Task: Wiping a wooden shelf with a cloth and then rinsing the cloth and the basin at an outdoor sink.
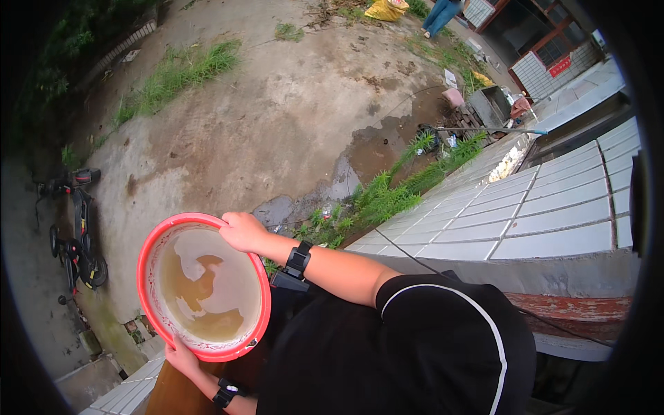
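Between my two hands is a round basin (146, 266) with a red rim and a pale inside. Cloudy brownish water (200, 283) fills part of it, with light and dark reflections on the surface. My right hand (243, 231) grips the rim on the far right side. Lower down, my left hand (181, 356) is closed on the near left part of the rim. The undersides of both hands' grips are hidden by the basin. Each wrist wears a black band.
A white-tiled wall (553, 207) runs along the right. Green plants (387, 197) grow at its foot beside a wet patch (377, 149). A dark scooter (79, 235) stands at the left. Far off, a person's legs (440, 15) show near a yellow sack (386, 10).
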Demonstrator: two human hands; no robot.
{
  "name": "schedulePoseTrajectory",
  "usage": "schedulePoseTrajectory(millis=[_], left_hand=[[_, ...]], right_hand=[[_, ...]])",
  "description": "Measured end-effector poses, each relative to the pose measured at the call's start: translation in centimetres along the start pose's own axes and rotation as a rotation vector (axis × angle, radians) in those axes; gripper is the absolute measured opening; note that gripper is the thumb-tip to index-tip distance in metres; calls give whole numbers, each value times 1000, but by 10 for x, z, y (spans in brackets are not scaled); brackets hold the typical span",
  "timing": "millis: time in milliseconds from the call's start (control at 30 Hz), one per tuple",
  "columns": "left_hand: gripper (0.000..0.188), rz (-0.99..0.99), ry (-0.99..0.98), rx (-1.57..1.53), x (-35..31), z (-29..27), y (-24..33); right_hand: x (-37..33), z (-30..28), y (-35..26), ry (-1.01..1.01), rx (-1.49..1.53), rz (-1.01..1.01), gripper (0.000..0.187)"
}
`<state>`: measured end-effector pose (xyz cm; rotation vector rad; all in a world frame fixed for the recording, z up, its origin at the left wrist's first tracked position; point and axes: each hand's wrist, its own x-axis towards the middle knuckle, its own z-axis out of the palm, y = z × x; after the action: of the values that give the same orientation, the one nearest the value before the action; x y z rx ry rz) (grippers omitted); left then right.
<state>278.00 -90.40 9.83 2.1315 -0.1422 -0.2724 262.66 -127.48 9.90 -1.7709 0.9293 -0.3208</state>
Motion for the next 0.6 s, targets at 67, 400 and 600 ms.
schedulePoseTrajectory(millis=[67,400,600], left_hand=[[24,-56,-46,-158,15,14,14],[23,-60,135,-67,140,119,83],[23,11,45,-172,276,210,107]], right_hand=[[25,-5,2,10,-14,49,31],[213,-7,1,-34,49,98,35],[366,-24,8,-38,127,78,36]])
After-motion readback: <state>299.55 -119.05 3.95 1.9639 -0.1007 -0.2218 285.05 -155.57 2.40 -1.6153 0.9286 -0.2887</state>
